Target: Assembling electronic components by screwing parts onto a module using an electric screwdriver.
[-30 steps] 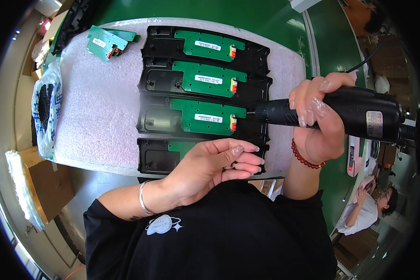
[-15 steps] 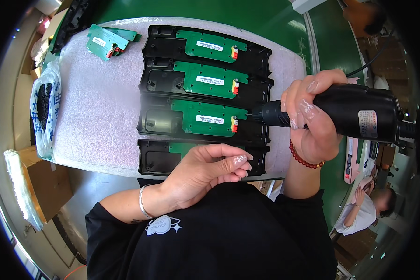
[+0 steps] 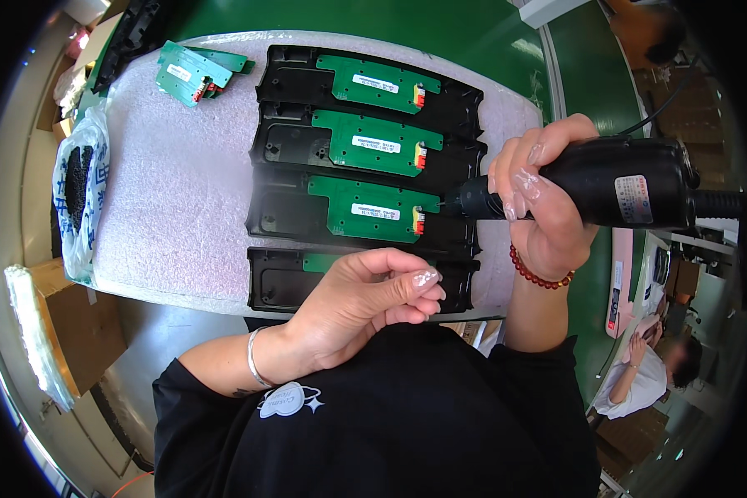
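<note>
My right hand (image 3: 544, 199) grips a black electric screwdriver (image 3: 614, 184), its tip touching the right end of the third black plastic housing (image 3: 282, 212). Several such housings lie in a column on the white foam mat (image 3: 174, 207), each with a green circuit board (image 3: 373, 207) seated in it. My left hand (image 3: 361, 303) hovers over the nearest housing (image 3: 274, 282), fingers curled with fingertips pinched together; whether it holds a screw is hidden.
Loose green circuit boards (image 3: 195, 73) lie at the mat's far left corner. A plastic bag of small dark parts (image 3: 79, 187) sits left of the mat, a cardboard box (image 3: 66, 324) below it. Another person (image 3: 651, 373) sits at the lower right.
The screwdriver has shifted slightly left and down toward the third housing's right end. My left hand stayed over the nearest housing.
</note>
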`<state>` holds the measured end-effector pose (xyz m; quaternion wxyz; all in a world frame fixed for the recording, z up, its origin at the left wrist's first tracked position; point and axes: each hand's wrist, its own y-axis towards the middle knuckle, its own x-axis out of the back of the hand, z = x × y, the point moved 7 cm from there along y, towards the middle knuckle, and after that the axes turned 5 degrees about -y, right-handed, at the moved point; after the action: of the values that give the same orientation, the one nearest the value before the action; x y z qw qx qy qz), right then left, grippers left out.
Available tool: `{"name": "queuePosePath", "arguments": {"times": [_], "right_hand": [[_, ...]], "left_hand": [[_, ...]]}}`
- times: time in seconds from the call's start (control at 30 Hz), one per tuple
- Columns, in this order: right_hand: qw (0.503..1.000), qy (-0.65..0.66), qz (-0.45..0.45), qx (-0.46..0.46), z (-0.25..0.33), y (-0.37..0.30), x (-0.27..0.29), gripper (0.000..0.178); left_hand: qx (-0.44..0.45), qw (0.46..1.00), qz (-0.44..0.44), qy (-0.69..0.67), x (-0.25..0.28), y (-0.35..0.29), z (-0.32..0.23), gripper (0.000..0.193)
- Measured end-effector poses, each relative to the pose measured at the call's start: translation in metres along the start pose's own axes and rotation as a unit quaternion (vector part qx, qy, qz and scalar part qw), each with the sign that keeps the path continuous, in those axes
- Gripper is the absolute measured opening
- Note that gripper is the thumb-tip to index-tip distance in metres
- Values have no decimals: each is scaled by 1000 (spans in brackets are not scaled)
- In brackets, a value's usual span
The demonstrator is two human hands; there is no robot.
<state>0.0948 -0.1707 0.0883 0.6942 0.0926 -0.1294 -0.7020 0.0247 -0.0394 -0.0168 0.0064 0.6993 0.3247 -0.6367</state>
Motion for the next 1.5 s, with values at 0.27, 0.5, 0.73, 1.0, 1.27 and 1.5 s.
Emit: {"name": "queuePosePath", "arguments": {"times": [0.27, 0.5, 0.73, 1.0, 1.27, 1.5], "right_hand": [[954, 191, 152, 172, 96, -22, -8, 28], [961, 155, 184, 139, 108, -37, -29, 24], [974, 119, 128, 142, 83, -36, -29, 30], [994, 69, 72, 39, 24, -24, -26, 25], [994, 63, 86, 28, 18, -20, -36, 24], [995, 40, 87, 12, 14, -18, -41, 23]], "left_hand": [[12, 997, -61, -55, 2, 1, 1, 13], [19, 998, 15, -64, -1, 0, 4, 18], [72, 995, 6, -65, -13, -4, 17, 24], [101, 994, 10, 28, -1, -15, 20, 25], [65, 993, 34, 89, 0, -19, 11, 22], [9, 999, -47, 8, 10, -20, 2, 13]]}}
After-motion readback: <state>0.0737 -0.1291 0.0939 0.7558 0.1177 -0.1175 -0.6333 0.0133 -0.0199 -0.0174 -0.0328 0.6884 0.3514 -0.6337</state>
